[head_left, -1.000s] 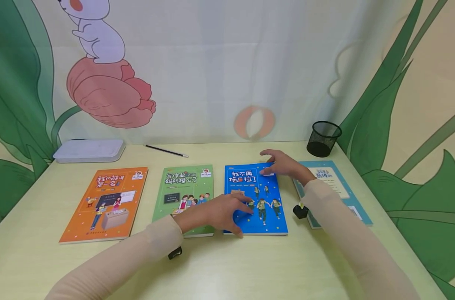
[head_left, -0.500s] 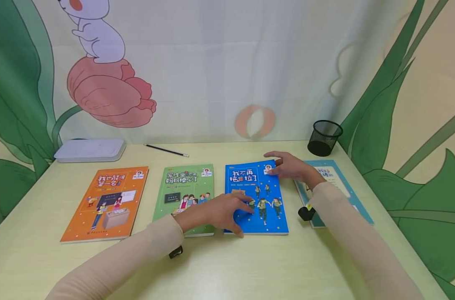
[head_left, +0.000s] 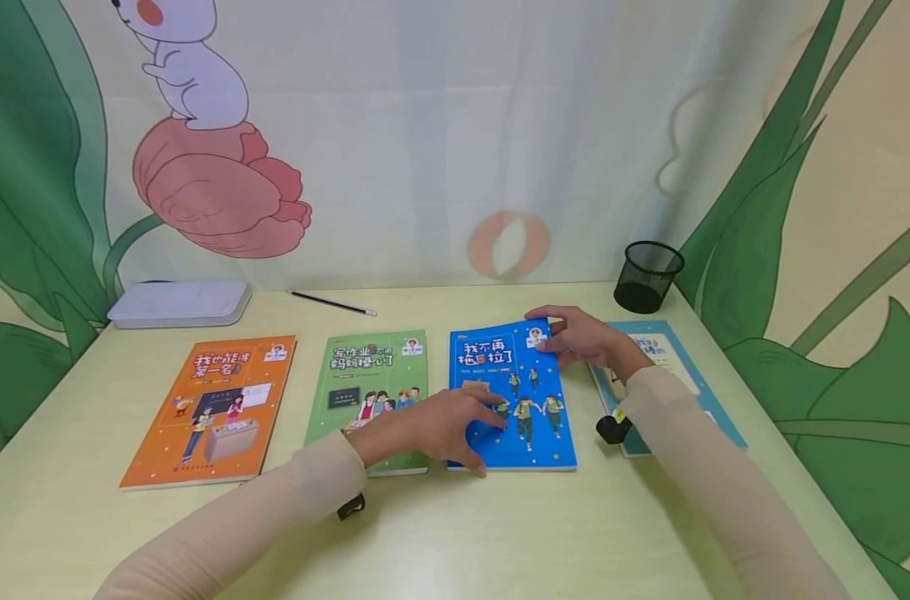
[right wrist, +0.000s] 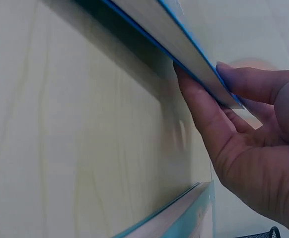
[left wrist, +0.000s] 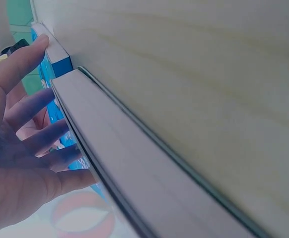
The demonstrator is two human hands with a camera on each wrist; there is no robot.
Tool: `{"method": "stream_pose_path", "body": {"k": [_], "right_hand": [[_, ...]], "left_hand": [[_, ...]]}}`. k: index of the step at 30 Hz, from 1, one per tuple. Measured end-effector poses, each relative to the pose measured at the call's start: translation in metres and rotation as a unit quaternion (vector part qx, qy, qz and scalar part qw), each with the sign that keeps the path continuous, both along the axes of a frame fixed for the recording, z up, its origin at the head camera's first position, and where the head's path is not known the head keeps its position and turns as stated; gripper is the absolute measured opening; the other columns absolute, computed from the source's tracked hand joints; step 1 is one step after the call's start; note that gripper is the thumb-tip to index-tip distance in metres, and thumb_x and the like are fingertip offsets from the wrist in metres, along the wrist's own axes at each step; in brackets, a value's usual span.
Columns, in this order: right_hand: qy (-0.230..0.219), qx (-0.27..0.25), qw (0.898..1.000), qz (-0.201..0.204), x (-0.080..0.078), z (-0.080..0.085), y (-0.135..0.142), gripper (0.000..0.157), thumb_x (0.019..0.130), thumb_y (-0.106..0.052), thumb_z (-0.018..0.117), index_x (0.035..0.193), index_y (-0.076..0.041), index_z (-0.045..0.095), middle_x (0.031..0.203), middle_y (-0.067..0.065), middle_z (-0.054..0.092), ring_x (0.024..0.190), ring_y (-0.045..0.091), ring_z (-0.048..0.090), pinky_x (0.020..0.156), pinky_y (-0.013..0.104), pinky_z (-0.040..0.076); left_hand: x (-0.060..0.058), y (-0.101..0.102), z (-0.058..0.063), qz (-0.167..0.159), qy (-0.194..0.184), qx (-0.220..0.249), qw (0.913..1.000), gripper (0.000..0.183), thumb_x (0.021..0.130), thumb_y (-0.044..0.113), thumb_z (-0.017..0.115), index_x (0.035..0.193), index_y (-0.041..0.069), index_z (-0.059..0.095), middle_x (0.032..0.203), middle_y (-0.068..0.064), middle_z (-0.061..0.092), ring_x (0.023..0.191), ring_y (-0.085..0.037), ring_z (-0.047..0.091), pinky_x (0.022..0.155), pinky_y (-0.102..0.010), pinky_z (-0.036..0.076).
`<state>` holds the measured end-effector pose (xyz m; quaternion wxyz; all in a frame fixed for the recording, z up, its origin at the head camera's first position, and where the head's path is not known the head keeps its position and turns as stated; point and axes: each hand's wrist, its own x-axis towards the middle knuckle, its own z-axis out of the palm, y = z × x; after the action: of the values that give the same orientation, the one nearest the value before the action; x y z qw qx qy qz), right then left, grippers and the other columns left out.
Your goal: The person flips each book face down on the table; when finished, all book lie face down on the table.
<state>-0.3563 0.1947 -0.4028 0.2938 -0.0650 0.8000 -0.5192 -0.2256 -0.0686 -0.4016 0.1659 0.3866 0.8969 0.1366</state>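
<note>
A blue book (head_left: 507,450) lies right of centre on the table, its far right corner lifted. My right hand (head_left: 581,340) pinches that corner; in the right wrist view the thumb is above and fingers are beneath the raised blue book (right wrist: 184,49). My left hand (head_left: 447,423) rests over the lower left of the cover with spread fingers. In the left wrist view its thumb touches the book's near edge. Under the left forearm is a green book (head_left: 372,367), partly hidden. A teal book (head_left: 683,367) lies beneath the right forearm, partly covered.
An orange book (head_left: 215,408) lies at the left of the table (head_left: 455,542). Along the back are a pale case (head_left: 181,302), a pencil (head_left: 331,302) and a black mesh pen holder (head_left: 646,275). A printed curtain (head_left: 395,167) hangs behind.
My right hand has shifted slightly right and now pinches the blue book's far right corner, which has risen from the table. The left hand has stayed in place.
</note>
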Motion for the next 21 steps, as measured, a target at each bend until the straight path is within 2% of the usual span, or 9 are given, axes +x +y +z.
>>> {"method": "stream_pose_path", "body": {"k": [12,21], "right_hand": [[0.010,-0.034,0.999,-0.006,0.000,0.004,0.005,0.065,0.097,-0.005,0.062,0.155,-0.018,0.036,0.146,0.025,0.047,0.108,0.030,0.068,0.088,0.041,0.059],[0.008,-0.072,0.997,-0.027,0.000,0.008,0.008,0.063,0.098,-0.005,0.062,0.154,-0.017,0.036,0.144,0.023,0.051,0.106,0.031,0.070,0.087,0.044,0.060]], "left_hand": [[0.001,0.000,0.005,-0.009,-0.004,-0.009,0.9999,0.062,0.085,0.040,0.078,0.141,0.022,0.059,0.159,-0.006,0.039,0.152,-0.033,0.025,0.113,-0.050,0.041],[0.000,0.003,0.012,-0.011,-0.003,0.001,0.9999,0.045,0.089,0.035,0.076,0.131,0.021,0.067,0.158,-0.009,0.041,0.152,-0.033,0.026,0.115,-0.050,0.039]]}}
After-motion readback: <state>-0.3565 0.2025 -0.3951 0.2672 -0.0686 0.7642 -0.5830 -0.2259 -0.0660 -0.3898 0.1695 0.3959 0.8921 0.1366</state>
